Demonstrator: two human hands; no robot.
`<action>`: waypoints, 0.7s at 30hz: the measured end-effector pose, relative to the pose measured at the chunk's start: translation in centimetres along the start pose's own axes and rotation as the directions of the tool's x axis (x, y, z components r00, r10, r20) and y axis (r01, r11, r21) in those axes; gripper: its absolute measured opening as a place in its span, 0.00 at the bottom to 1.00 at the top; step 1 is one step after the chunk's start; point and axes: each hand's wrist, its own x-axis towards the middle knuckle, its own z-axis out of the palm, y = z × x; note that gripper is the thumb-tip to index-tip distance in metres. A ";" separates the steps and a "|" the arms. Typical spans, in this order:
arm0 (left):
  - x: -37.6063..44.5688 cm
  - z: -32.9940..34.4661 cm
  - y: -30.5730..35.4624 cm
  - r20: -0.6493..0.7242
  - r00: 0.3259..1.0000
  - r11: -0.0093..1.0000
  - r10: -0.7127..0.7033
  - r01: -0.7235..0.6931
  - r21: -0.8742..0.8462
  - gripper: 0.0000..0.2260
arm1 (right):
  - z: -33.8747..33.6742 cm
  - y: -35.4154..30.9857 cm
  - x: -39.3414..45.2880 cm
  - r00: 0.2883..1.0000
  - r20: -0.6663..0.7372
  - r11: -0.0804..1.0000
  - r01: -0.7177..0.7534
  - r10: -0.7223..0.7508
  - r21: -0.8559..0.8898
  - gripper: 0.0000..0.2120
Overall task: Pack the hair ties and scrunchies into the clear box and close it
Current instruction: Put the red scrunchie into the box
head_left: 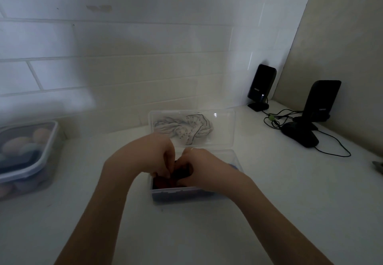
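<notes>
Two bare, sleeveless forearms

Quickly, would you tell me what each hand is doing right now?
Left hand: fingers curled into the clear box, pinching the dark red scrunchie.
Right hand: closed on the same scrunchie.

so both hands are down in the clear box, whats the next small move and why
Probably lift one hand out for the pale scrunchie seen through the open lid. The left hand and right hand are pressing dark red scrunchies into the clear box, while the pale one sits outside it.
</notes>
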 end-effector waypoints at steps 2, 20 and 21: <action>0.3 0.3 0.5 -0.007 1.000 0.998 -0.011 0.011 0.067 0.05 | 0.0 0.2 0.1 1.000 0.008 1.000 -0.015 0.015 -0.005 0.11; -1.0 -1.0 -1.7 0.018 0.997 0.907 0.075 -0.061 -0.417 0.03 | -4.1 2.0 -1.9 0.982 0.135 0.860 -0.182 0.133 0.478 0.12; -1.3 -1.3 -1.9 -0.002 0.997 0.892 0.080 -0.073 -0.446 0.02 | -4.9 2.1 -2.3 0.985 0.092 0.840 -0.172 0.145 0.515 0.11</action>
